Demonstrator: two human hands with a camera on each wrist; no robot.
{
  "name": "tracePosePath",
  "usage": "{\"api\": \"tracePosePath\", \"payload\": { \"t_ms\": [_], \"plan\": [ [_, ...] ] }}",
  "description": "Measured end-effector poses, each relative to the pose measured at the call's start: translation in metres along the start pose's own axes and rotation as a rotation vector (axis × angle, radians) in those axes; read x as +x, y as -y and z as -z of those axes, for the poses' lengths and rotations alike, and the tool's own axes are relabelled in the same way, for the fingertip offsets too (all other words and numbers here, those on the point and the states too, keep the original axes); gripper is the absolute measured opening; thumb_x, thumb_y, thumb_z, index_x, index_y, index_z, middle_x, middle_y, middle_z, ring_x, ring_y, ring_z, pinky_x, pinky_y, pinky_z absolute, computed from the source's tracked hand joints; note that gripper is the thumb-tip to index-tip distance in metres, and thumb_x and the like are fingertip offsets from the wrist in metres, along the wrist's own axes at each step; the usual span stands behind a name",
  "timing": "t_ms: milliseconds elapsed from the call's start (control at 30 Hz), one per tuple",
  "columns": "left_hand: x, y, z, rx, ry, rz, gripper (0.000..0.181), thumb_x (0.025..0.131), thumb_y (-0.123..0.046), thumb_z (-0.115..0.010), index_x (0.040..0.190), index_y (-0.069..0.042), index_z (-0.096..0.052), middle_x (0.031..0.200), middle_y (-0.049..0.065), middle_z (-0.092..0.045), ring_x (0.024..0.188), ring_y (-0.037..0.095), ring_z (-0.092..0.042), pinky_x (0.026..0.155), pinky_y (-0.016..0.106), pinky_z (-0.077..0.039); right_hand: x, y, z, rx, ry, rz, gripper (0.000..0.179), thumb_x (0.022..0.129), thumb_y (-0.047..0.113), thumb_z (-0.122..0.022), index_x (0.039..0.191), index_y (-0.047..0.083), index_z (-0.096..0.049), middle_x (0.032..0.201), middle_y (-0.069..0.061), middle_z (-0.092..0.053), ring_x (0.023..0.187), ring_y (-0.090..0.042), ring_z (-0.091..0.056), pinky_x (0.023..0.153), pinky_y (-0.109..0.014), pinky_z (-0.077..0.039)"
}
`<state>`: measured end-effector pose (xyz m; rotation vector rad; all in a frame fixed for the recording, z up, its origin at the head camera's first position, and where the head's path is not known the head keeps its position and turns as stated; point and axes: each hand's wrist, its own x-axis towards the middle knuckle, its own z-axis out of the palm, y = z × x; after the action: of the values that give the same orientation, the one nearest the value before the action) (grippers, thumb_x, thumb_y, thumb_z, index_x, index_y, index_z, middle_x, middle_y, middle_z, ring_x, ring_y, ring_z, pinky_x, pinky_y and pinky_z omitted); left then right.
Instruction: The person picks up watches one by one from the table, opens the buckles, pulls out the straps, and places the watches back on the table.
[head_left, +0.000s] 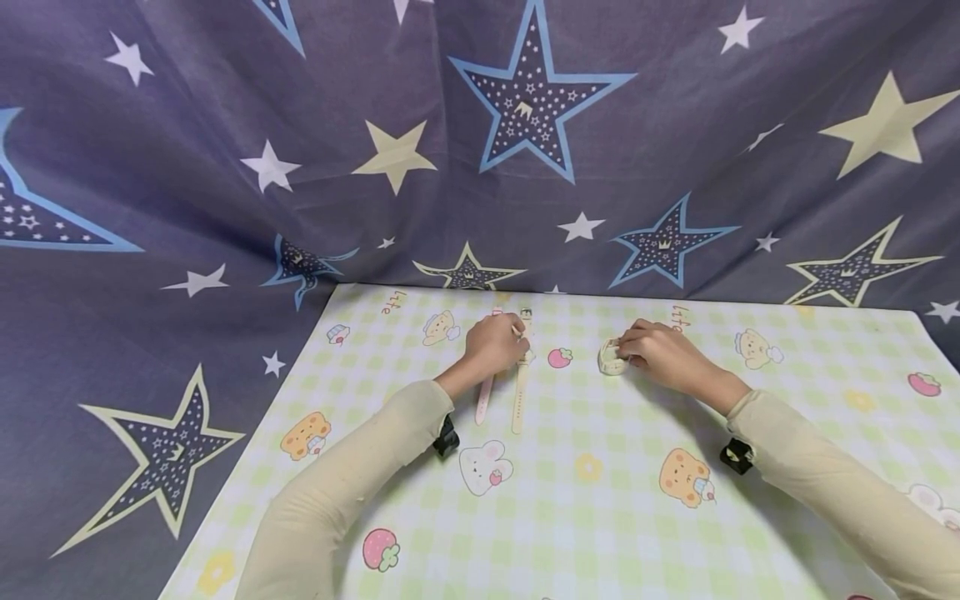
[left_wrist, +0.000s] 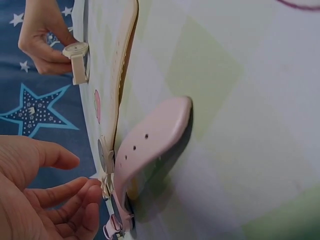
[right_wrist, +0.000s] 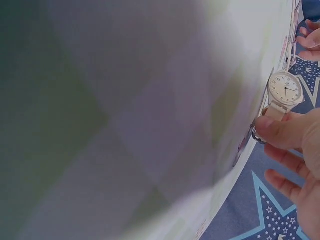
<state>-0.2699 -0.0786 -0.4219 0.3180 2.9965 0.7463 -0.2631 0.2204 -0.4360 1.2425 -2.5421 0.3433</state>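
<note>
Right grip (head_left: 663, 354): clamped by thumb and fingers on the strap of the cream wristwatch (right_wrist: 285, 89), near its buckle, to the right of the other watches.
Left grip (head_left: 495, 343): thumb and forefinger are held apart beside the beige wristwatch (head_left: 519, 400) and pink wristwatch (head_left: 486, 400), both laid on the worktop (head_left: 540, 542).
Strap handling: probably best pinched lightly, with the dial left untouched.
Hidden: in the head view, the laid dials are mostly covered; left fingertip contact cannot be told.
</note>
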Motion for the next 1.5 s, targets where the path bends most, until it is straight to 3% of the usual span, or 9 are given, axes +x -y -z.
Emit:
{"api": "tracePosePath", "payload": {
  "t_ms": [233,500,600,700,800,1000,1167,1400,1500],
  "plan": [
    [-0.001,0.001,0.001,-0.026,-0.013,-0.029,0.026,0.097,-0.021,-0.065,0.119,-0.009,-0.073,0.08,0.002,-0.074,0.057,0.011,-0.057,0.049,0.023,-0.038,0.001,0.0,0.0,0.01,0.001,-0.003,0.024,0.075,-0.014,-0.078,0.09,0.004,-0.08,0.096,-0.012,-0.077,0.093,-0.028,-0.067,0.082,-0.044,-0.059],
    [-0.001,0.003,0.001,-0.084,-0.023,-0.086,0.029,0.096,-0.018,-0.065,0.122,-0.008,-0.072,0.076,0.003,-0.068,0.05,0.009,-0.041,0.048,0.023,-0.029,0.004,0.003,0.003,0.025,-0.001,-0.008,0.027,0.073,-0.017,-0.077,0.089,0.004,-0.079,0.093,-0.01,-0.076,0.091,-0.027,-0.067,0.081,-0.042,-0.06],
    [-0.002,0.002,0.001,-0.073,-0.027,-0.109,0.031,0.095,-0.02,-0.066,0.124,-0.008,-0.072,0.087,0.004,-0.071,0.058,0.011,-0.048,0.053,0.023,-0.035,0.006,0.005,0.005,0.045,0.003,-0.039,0.026,0.074,-0.015,-0.079,0.091,0.004,-0.079,0.094,-0.01,-0.075,0.093,-0.027,-0.067,0.08,-0.04,-0.06],
    [-0.003,0.0,0.001,-0.044,-0.035,-0.141,0.032,0.095,-0.021,-0.067,0.124,-0.009,-0.071,0.102,0.006,-0.071,0.077,0.015,-0.06,0.064,0.028,-0.047,0.008,0.007,0.009,0.07,0.0,-0.062,0.026,0.074,-0.016,-0.078,0.093,0.003,-0.078,0.095,-0.011,-0.075,0.094,-0.027,-0.068,0.079,-0.04,-0.061],
    [-0.004,-0.002,0.002,-0.035,-0.043,-0.178,0.033,0.095,-0.02,-0.068,0.125,-0.008,-0.07,0.112,0.01,-0.07,0.094,0.023,-0.065,0.075,0.035,-0.054,0.011,0.008,0.012,0.09,-0.01,-0.08,0.026,0.075,-0.017,-0.077,0.092,0.001,-0.078,0.096,-0.012,-0.075,0.095,-0.028,-0.068,0.08,-0.041,-0.061],
    [-0.007,-0.005,0.004,-0.059,-0.076,-0.24,0.04,0.094,-0.02,-0.07,0.132,-0.009,-0.066,0.129,0.012,-0.065,0.111,0.03,-0.061,0.087,0.042,-0.054,0.014,0.009,0.017,0.122,-0.026,-0.133,0.023,0.079,-0.015,-0.076,0.094,0.002,-0.077,0.097,-0.011,-0.075,0.094,-0.028,-0.068,0.079,-0.041,-0.06],
    [-0.006,-0.009,0.005,-0.097,-0.104,-0.292,0.044,0.093,-0.019,-0.072,0.135,-0.011,-0.064,0.133,0.01,-0.064,0.119,0.032,-0.059,0.094,0.045,-0.052,0.018,0.009,0.022,0.158,-0.056,-0.165,0.024,0.083,-0.014,-0.073,0.099,0.003,-0.076,0.102,-0.011,-0.075,0.097,-0.03,-0.067,0.078,-0.043,-0.059],
    [-0.004,-0.018,0.005,-0.126,-0.108,-0.366,0.051,0.093,-0.02,-0.074,0.141,-0.014,-0.059,0.139,0.006,-0.061,0.13,0.03,-0.053,0.105,0.047,-0.048,0.026,0.015,0.03,0.173,-0.222,-0.154,0.025,0.085,-0.012,-0.074,0.103,0.004,-0.075,0.1,-0.01,-0.073,0.089,-0.024,-0.063,0.067,-0.039,-0.052],
    [-0.004,-0.022,0.006,-0.168,-0.116,-0.404,0.053,0.094,-0.02,-0.074,0.143,-0.014,-0.056,0.139,0.005,-0.06,0.13,0.028,-0.052,0.106,0.045,-0.047,0.032,0.02,0.035,0.195,-0.307,-0.144,0.026,0.083,-0.014,-0.074,0.104,0.003,-0.075,0.098,-0.011,-0.074,0.089,-0.026,-0.065,0.072,-0.041,-0.054]
  ]
}}
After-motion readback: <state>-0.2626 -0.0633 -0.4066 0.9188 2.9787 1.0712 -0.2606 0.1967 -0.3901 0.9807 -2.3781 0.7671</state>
